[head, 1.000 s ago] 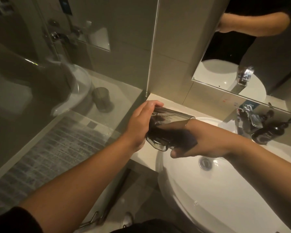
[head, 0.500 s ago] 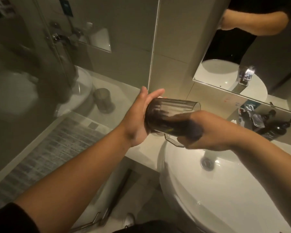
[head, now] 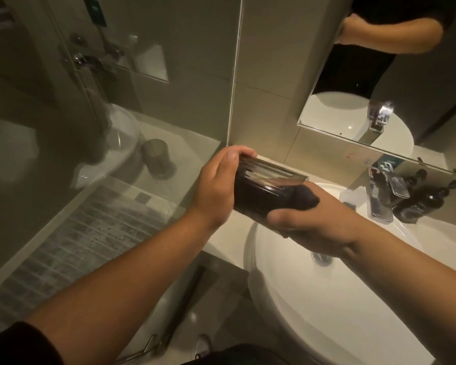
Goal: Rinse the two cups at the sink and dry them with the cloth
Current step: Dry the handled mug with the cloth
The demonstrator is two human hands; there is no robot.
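**Inspector:** Left hand point(head: 219, 188) is clamped on the base end of the cup point(head: 267, 189), fingers curled over the top edge, thumb side toward the wearer. Right hand point(head: 311, 222) grips the mouth end, with a dark cloth point(head: 304, 194) bunched between hand and cup. The cup lies on its side, held in the air over the left rim of the sink point(head: 313, 299), near the counter point(head: 221, 246).

**Clerk:** Which step is that?

**Inspector:** Drying, in my judgement. Whether the cloth goes inside the cup cannot be told; the dark glass hides it.

**Clerk:** How should it be done well?

**Inspector:** Starting with the biggest surface: hold the base firm with the left hand and turn the cup against the cloth so the whole wall is wiped. Then the rim. Keep it over the sink or counter; wet ribbed glass may slip.

**Clerk:** The second cup?

**Inspector:** A like cup shows only as a reflection point(head: 157, 158) in the glass panel at far left. I cannot place the real one.

**Clerk:** Any writing or brands?

**Inspector:** The mirror point(head: 419, 75) bears none. The dark pump bottle point(head: 419, 204) beside the tap point(head: 379, 198) at far right has a label too blurred to read. A teal tag point(head: 387, 164) and red marks point(head: 358, 158) on the far wall are likewise illegible.
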